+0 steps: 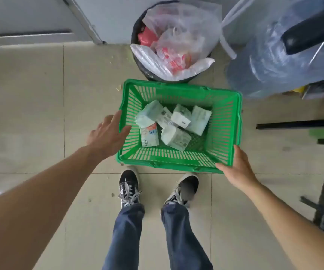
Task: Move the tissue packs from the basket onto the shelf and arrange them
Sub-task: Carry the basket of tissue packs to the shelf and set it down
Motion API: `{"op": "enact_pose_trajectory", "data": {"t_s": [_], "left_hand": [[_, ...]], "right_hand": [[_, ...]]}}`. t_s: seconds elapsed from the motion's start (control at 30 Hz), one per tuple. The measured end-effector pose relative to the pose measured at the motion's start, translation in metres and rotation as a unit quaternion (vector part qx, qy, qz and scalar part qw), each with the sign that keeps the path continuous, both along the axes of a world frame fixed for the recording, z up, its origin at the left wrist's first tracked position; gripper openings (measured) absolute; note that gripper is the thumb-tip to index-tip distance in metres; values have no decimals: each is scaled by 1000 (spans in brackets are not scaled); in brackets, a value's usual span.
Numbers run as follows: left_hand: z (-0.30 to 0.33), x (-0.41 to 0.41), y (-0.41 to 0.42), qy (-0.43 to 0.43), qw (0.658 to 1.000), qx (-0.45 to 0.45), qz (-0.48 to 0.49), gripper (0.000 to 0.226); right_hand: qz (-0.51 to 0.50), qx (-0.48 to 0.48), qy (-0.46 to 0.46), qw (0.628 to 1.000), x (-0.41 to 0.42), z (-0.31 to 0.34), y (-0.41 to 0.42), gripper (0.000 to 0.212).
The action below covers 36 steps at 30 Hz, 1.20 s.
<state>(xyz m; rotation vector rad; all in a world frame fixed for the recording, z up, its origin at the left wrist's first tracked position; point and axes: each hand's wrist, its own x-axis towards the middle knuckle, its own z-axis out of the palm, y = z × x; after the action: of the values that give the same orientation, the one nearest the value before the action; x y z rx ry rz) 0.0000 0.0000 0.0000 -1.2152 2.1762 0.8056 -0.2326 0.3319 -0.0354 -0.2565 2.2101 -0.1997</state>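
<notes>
Left hand (106,133) is open, fingers spread, right at the basket's (178,88) left rim, and the right hand (235,168) cups the near-right corner, also open, holding no pack. The tissue packs (173,123) lie jumbled on the basket floor, just right of the left fingertips, so the left hand looks nearer. No shelf clearly in view.

I see the green slatted plastic basket (223,121) sitting on the tiled floor. In its bottom lie the tissue packs (173,123), about six small, pale green and white wrapped blocks, jumbled together, tilted at different angles and touching one another.
</notes>
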Motion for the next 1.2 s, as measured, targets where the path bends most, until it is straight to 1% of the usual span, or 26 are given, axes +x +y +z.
{"op": "enact_pose_trajectory", "data": {"t_s": [0.03, 0.1, 0.2, 0.27, 0.33, 0.4, 0.5, 0.63, 0.73, 0.87, 0.97, 1.1, 1.2], "left_hand": [[-18, -1, 0, 5, 1000, -6, 21, 68], [-55, -2, -2, 6, 996, -21, 90, 71], [-96, -9, 0, 19, 981, -31, 192, 75], [-119, -13, 2, 51, 970, -26, 237, 68], [-136, -17, 4, 70, 958, -35, 277, 54], [-142, -20, 5, 67, 949, -77, 298, 46], [-135, -17, 3, 52, 948, -132, 284, 40], [-111, -1, 0, 46, 944, -175, 277, 39], [-87, 18, 3, 59, 940, -178, 286, 36], [-41, 35, 1, 66, 938, -197, 277, 39], [5, 39, -18, 107, 939, -182, 272, 39], [81, 28, -55, 136, 938, -218, 232, 41], [150, 14, -78, 149, 933, -243, 219, 41]], "right_hand": [[-18, -20, 40, 999, -9, -18, -2, 89], [-76, -36, 82, 993, -28, -48, -7, 89], [-130, -49, 96, 986, -44, -84, -15, 86], [-171, -63, 116, 976, -45, -103, -14, 71], [-206, -71, 139, 966, -46, -115, -12, 53], [-237, -74, 142, 958, -49, -120, -7, 43], [-215, -63, 143, 964, -49, -117, 2, 34], [-216, -74, 144, 963, -34, -95, 5, 24], [-215, -91, 130, 964, -19, -69, 3, 25], [-221, -103, 119, 962, -11, -26, -2, 20], [-210, -133, 114, 962, -16, 20, -12, 20], [-195, -171, 150, 954, -33, 95, -38, 18], [-189, -188, 175, 948, -46, 161, -63, 21]]}}
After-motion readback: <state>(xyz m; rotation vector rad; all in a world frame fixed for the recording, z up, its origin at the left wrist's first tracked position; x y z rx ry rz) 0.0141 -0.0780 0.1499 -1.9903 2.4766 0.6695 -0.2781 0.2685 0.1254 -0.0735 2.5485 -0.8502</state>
